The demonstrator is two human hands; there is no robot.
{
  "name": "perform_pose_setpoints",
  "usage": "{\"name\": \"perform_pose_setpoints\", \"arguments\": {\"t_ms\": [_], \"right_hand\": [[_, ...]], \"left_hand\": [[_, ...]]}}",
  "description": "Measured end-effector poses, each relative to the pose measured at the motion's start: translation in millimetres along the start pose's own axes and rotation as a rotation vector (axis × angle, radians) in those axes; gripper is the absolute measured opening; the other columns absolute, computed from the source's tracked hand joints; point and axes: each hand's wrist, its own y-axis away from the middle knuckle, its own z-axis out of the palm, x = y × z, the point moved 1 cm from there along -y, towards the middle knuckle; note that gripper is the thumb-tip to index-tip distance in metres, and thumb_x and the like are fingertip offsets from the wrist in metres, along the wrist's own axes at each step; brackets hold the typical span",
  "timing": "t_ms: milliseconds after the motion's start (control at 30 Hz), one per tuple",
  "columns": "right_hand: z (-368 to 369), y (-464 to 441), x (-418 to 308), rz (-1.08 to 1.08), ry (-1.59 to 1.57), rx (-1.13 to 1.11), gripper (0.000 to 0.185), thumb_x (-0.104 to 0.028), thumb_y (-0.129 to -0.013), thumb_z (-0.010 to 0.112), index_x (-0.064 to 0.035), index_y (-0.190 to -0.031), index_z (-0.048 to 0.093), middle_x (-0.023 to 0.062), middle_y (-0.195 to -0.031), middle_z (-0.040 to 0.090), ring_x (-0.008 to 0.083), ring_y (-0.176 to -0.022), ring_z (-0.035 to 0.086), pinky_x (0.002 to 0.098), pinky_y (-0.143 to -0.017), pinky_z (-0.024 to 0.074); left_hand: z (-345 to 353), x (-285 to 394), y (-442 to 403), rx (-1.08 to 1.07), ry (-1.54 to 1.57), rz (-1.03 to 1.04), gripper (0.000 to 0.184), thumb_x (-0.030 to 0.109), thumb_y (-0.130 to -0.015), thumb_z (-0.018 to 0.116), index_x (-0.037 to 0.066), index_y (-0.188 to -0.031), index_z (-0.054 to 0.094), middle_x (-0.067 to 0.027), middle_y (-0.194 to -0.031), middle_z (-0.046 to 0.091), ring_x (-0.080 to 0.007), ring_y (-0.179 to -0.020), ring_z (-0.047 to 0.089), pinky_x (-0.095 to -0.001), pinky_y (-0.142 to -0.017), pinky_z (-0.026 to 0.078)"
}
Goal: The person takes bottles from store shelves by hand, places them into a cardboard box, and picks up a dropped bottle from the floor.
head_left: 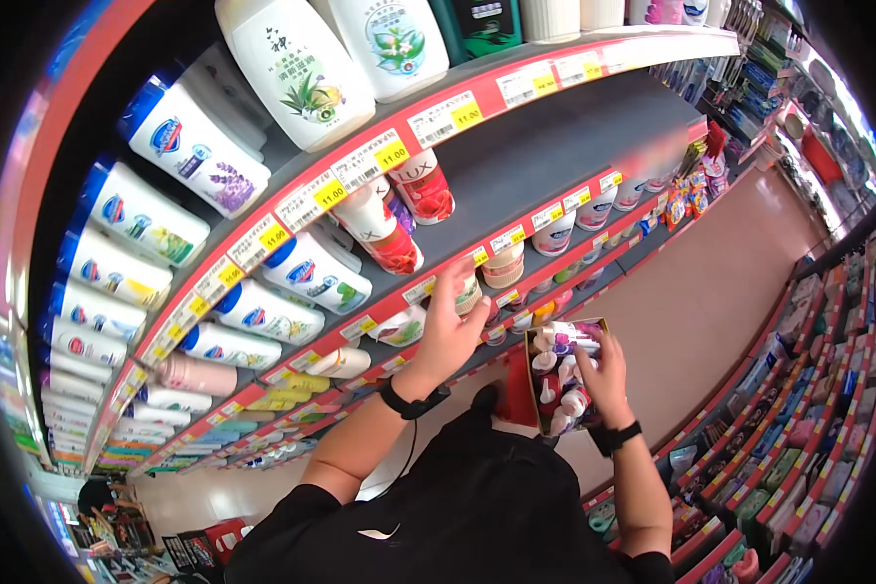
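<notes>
Fingers (617,352) of the right hand (607,384) bend half open at one end of a white bottle with purple print (562,339); I cannot tell if they have hold of it. That bottle seems to lie on top of others in the box (529,362). The left hand (446,336) is loosely open beside the shelf (545,146), with nothing seen in it.

I think a bottle is being picked from the box. The next move calls for a good pinch, so nothing tumbles.

I count one box; its other bottles are too jumbled to count. On the shelf are two red-and-white LUX bottles (395,253) and three blue-capped Safeguard bottles (317,274) in front. Two tan jars (503,265) show lower down.
</notes>
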Motion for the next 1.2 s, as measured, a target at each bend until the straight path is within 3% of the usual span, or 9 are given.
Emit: {"name": "perform_pose_setpoints", "arguments": {"t_ms": [167,300,433,467,500,633,833,1000,1200], "right_hand": [[26.9,-115.1,-128.9,-0.186,-0.104,0.002,0.032,-0.011,-0.089,0.074,-0.0017,-0.117,0.064,0.0131,-0.109,0.067,0.0286,-0.101,0.066,0.0373,-0.087,0.0533],[62.6,-174.8,-204.7,-0.209,-0.314,-0.082,0.047,-0.017,-0.087,0.079,-0.0017,-0.128,0.061,0.0126,-0.128,0.066,0.0264,-0.113,0.065,0.0376,-0.091,0.0533],[99.4,-217.9,-226.8,-0.383,-0.285,-0.025,0.058,-0.019,-0.082,0.082,0.0031,-0.129,0.057,0.021,-0.12,0.068,0.03,-0.109,0.069,0.0369,-0.087,0.0555],[101.3,-225.3,-232.1,-0.252,-0.349,-0.218,0.059,-0.02,-0.082,0.082,0.003,-0.13,0.056,0.021,-0.116,0.07,0.0288,-0.104,0.071,0.0359,-0.084,0.0565],[103.6,-231.1,-234.7,-0.117,-0.411,-0.41,0.06,-0.021,-0.082,0.083,0.0029,-0.13,0.055,0.021,-0.112,0.072,0.0276,-0.099,0.074,0.0348,-0.082,0.0575],[130.8,-243.7,-206.8,-0.074,-0.561,-0.408,0.06,-0.021,-0.084,0.083,0.0017,-0.131,0.054,0.0187,-0.103,0.075,0.0258,-0.091,0.075,0.0349,-0.08,0.0577],[99.1,-221.9,-195.0,-0.052,-0.614,-0.038,0.055,-0.029,-0.089,0.079,0.0036,-0.124,0.052,0.0205,-0.105,0.073,0.0242,-0.095,0.073,0.0354,-0.081,0.0572],[29.7,-163.5,-186.2,0.159,-0.926,-0.091,0.048,-0.013,-0.094,0.077,0.0003,-0.132,0.051,0.0103,-0.123,0.066,0.0158,-0.112,0.066,0.034,-0.097,0.0554],[-20.0,-51.2,-103.8,0.3,-0.726,-0.159,0.057,-0.016,-0.087,0.082,0.0022,-0.133,0.053,0.0139,-0.119,0.069,0.0174,-0.11,0.067,0.0331,-0.092,0.055]], "left_hand": [[-28.3,0.4,-27.0,0.054,-0.032,0.048,0.072,0.001,-0.095,0.064,-0.001,-0.156,0.026,-0.0278,-0.156,0.035,-0.0394,-0.147,0.039,-0.0483,-0.121,0.032],[-36.5,-4.3,-27.4,0.014,0.02,0.06,0.077,-0.001,-0.093,0.064,-0.002,-0.159,0.022,-0.0269,-0.158,0.033,-0.0388,-0.148,0.038,-0.0485,-0.121,0.034],[-43.4,-15.4,-25.8,-0.042,0.001,0.078,0.078,0.0,-0.092,0.064,-0.005,-0.158,0.022,-0.0267,-0.159,0.032,-0.038,-0.148,0.038,-0.0466,-0.121,0.034],[-45.1,-15.0,-26.1,-0.046,0.005,0.077,0.078,0.0,-0.092,0.064,-0.005,-0.158,0.022,-0.0267,-0.159,0.032,-0.038,-0.148,0.038,-0.0466,-0.121,0.034],[-46.6,-13.2,-25.9,-0.057,0.01,0.073,0.078,0.0,-0.092,0.064,-0.005,-0.158,0.022,-0.0268,-0.159,0.033,-0.038,-0.148,0.039,-0.0465,-0.121,0.034],[-50.4,-14.9,-26.1,-0.096,0.005,0.072,0.076,0.001,-0.093,0.064,-0.005,-0.157,0.024,-0.0265,-0.159,0.033,-0.0379,-0.147,0.039,-0.0471,-0.121,0.034],[-49.2,-12.0,-22.6,-0.068,-0.05,0.165,0.067,0.0,-0.095,0.063,-0.006,-0.154,0.032,-0.025,-0.156,0.039,-0.036,-0.145,0.042,-0.0462,-0.119,0.036],[-28.5,2.1,-11.1,0.074,0.129,0.24,0.04,0.006,-0.103,0.058,-0.004,-0.139,0.044,-0.0192,-0.138,0.051,-0.0242,-0.126,0.054,-0.0387,-0.109,0.044],[37.9,1.7,13.0,-0.401,0.315,-0.161,0.051,0.012,-0.106,0.059,-0.002,-0.15,0.037,-0.0193,-0.14,0.055,-0.0214,-0.122,0.059,-0.0344,-0.102,0.05]]}}
